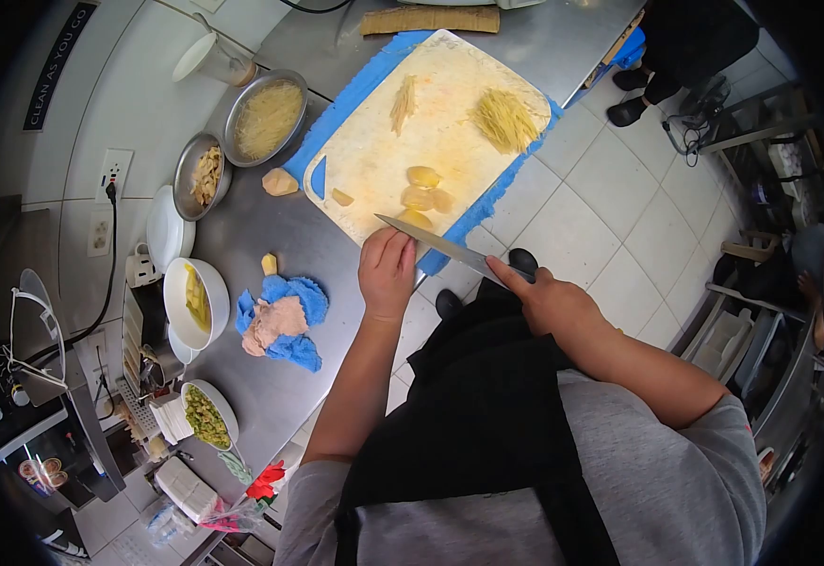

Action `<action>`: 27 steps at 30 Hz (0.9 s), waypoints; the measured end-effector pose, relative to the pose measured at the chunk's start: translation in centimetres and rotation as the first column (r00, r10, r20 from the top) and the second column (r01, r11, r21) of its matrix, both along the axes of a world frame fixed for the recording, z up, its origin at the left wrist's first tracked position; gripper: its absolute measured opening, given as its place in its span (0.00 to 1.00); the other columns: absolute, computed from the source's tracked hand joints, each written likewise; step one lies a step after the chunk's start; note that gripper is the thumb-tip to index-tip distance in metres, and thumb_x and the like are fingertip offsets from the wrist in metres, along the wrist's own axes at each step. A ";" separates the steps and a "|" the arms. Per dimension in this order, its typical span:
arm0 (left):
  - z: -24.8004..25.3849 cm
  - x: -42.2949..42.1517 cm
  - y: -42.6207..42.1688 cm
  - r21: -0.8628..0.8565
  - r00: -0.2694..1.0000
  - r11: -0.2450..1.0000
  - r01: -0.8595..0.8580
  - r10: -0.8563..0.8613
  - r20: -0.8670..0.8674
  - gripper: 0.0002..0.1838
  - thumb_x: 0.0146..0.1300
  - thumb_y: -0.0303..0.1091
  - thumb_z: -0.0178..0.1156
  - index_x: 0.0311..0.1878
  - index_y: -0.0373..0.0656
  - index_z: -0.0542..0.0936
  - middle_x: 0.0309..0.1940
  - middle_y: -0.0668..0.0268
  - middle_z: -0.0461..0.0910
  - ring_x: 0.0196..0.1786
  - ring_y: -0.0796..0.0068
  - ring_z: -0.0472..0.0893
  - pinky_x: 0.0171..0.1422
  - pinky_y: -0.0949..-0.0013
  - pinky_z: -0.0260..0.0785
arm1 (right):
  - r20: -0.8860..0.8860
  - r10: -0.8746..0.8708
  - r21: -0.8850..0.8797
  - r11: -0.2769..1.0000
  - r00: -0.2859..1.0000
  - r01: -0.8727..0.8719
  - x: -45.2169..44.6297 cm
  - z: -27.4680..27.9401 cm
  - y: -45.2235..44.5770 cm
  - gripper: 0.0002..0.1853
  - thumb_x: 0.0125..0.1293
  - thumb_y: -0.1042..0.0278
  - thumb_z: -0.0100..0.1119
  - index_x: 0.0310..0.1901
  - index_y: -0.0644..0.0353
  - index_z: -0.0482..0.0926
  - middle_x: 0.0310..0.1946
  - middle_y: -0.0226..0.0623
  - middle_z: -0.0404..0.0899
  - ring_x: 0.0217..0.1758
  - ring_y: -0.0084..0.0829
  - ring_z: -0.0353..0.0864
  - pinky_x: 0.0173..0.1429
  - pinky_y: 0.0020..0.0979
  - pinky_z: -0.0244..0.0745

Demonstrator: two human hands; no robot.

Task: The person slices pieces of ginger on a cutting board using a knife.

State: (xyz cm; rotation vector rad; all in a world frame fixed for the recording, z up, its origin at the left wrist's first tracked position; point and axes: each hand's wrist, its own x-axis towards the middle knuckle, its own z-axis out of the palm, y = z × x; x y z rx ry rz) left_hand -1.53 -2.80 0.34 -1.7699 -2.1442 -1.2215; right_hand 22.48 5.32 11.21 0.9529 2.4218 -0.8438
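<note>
My right hand (549,300) is closed round the handle of a large knife (450,249), its tip at the near edge of the white cutting board (365,156). Beside the blade, my left hand (387,269) has its fingers bent together at the board's near edge; what they press on is hidden. Just beyond the blade lie several yellow potato slices (419,197). A pile of thin yellow strips (504,121) is at the board's right, a smaller, paler bunch (403,104) at its far left. A blue cloth (374,75) lies under the board.
Left of the board are a peeled piece (279,182), metal bowls of strips (269,118) and chopped food (206,175), white bowls (195,304) and crumpled cloths (283,321). Another person's legs (643,90) show at the upper right. The table's edge runs before me.
</note>
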 end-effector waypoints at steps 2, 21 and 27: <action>0.1 0.0 0.0 -0.001 1.000 1.000 0.003 -0.003 0.004 0.11 0.53 0.19 0.68 0.40 0.39 0.83 0.41 0.60 0.81 0.44 0.61 0.81 0.50 0.66 0.74 | 0.002 0.005 0.002 1.000 1.000 -0.005 -0.5 -0.5 0.1 0.42 0.65 0.76 0.53 0.77 0.33 0.50 0.41 0.55 0.76 0.34 0.49 0.85 0.38 0.42 0.83; 0.1 0.1 0.2 0.004 1.000 1.000 0.005 -0.005 -0.021 0.10 0.53 0.21 0.69 0.40 0.39 0.82 0.40 0.60 0.81 0.42 0.61 0.80 0.47 0.66 0.75 | -0.010 -0.017 -0.007 1.000 1.000 0.017 -0.9 -0.9 0.6 0.41 0.65 0.74 0.52 0.77 0.32 0.50 0.39 0.55 0.77 0.35 0.50 0.85 0.39 0.44 0.82; 0.2 0.1 0.2 0.001 0.999 1.000 0.006 -0.006 -0.032 0.10 0.54 0.21 0.69 0.39 0.40 0.83 0.40 0.61 0.81 0.42 0.62 0.81 0.46 0.66 0.75 | 0.008 -0.008 -0.013 1.000 1.000 0.008 -1.6 -1.2 0.8 0.39 0.66 0.76 0.50 0.77 0.36 0.53 0.39 0.53 0.77 0.36 0.48 0.85 0.38 0.41 0.82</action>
